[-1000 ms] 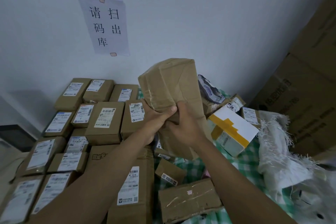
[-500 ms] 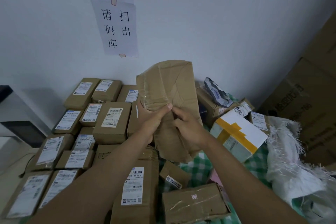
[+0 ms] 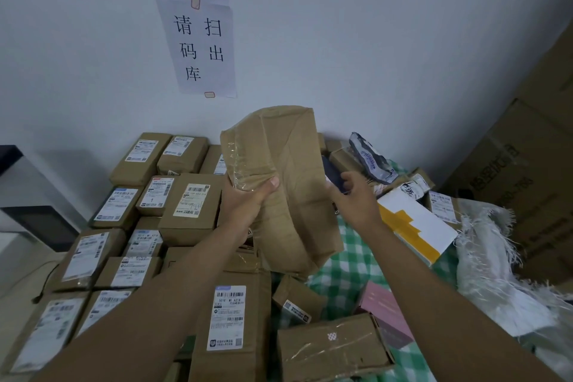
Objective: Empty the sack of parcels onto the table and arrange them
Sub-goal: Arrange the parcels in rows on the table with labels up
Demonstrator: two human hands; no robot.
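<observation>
Most parcels are lying sorted along the table's left edge while the left hand (image 3: pixel 248 205) is gripping a crumpled brown parcel (image 3: pixel 279 183), the right hand (image 3: pixel 353 198) hovering relaxed.

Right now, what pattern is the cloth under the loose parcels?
Green and white check tablecloth, best seen in the head view.

Right hand (image 3: pixel 353 198) off crumpled parcel (image 3: pixel 279 183).

The lifted brown parcel (image 3: pixel 279 183) hides the left hand's (image 3: pixel 248 198) fingers and the boxes behind it, while the white sack (image 3: pixel 508 273) runs off the right edge.
</observation>
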